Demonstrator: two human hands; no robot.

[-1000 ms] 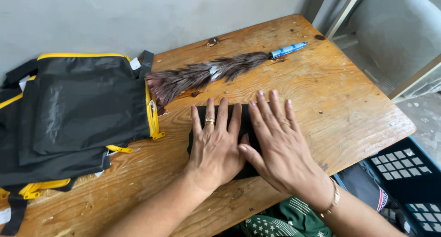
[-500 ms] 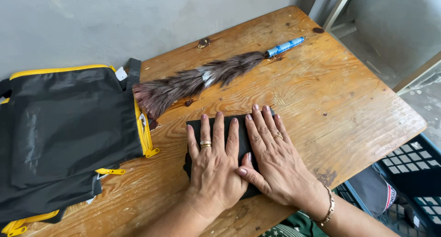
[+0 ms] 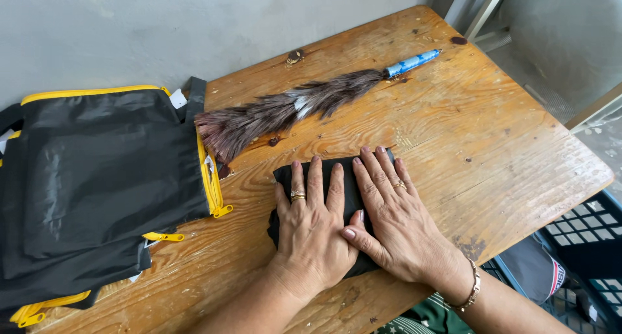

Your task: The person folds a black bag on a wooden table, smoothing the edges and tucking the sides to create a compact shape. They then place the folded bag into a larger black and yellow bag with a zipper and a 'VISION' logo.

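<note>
Worn wooden table [image 3: 453, 133]: left hand [image 3: 311, 227] and right hand [image 3: 392, 220], both spread flat, gripping nothing, press a soft black folded cloth [image 3: 341, 178], long axis near-to-far.

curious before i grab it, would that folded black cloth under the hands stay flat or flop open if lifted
The black cloth is probably soft and floppy: it lies flat only under the left hand and right hand. Lifted by one edge, its folds would likely fall open. It looks thin, so probably light, and unlikely to slide on the rough wooden table.

left grip [image 3: 311, 227]: flat, palm down, fingers spread | right grip [image 3: 392, 220]: flat, palm down, alongside
</note>
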